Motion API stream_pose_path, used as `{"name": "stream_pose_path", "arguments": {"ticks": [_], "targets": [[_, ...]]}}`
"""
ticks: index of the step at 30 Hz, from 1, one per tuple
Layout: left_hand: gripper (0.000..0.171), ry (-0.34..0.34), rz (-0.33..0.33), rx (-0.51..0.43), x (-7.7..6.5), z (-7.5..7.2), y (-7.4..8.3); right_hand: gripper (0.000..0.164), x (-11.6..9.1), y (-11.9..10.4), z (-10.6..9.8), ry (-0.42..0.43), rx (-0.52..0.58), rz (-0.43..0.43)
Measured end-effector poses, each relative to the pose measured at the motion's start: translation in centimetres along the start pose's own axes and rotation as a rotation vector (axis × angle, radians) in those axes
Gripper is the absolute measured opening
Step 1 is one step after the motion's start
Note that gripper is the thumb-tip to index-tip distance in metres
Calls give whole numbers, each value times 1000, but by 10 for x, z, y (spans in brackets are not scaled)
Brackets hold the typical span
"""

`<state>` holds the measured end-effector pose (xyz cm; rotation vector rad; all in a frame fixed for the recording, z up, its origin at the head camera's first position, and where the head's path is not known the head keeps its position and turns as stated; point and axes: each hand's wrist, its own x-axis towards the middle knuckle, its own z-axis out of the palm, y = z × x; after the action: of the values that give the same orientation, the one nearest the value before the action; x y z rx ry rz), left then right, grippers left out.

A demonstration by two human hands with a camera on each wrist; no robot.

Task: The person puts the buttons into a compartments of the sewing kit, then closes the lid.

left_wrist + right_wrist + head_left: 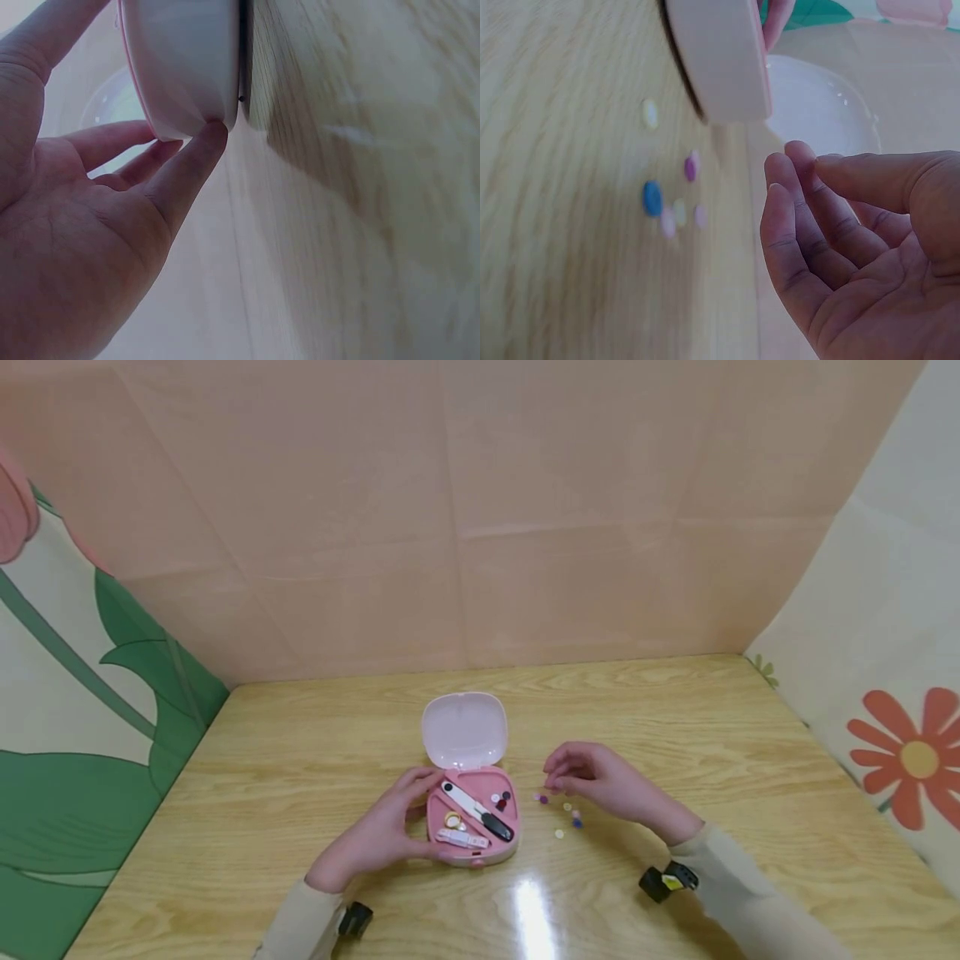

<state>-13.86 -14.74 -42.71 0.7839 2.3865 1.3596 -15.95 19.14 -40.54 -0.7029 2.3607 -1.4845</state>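
Observation:
A small pink and white box (480,858) stands on the table with its pale lid (465,731) raised. Inside lie a long white-and-black tool (480,812), a white-and-pink item (462,838), a yellow ring-like item (452,819) and a few small dark and white buttons (501,804). My left hand (390,818) holds the box by its left side, thumb at the front corner and fingers toward the back; fingertips touch the wall (184,67). My right hand (600,777) hovers right of the box, fingers loosely bent, thumb near the index fingertip; nothing shows between them.
Several loose buttons lie on the table right of the box, among them a blue one (652,199), a purple one (691,168) and a cream one (650,114). A pink cloth (450,527) hangs behind the wooden table (300,735). Patterned cloths flank both sides.

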Motion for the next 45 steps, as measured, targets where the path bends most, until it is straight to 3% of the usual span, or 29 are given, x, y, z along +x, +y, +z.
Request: {"name": "stream_pose_path", "arguments": {"ticks": [14,28,45], "targets": [[100,-1,-13,12,0,-1,0,15,-11,19,-10,-4,22,-7],[100,-6,-22,-3,0,-2,3,14,-17,17,-15,-5,7,54],[100,-2,-37,0,0,-2,1,13,-17,20,-15,-9,4,52]]}}
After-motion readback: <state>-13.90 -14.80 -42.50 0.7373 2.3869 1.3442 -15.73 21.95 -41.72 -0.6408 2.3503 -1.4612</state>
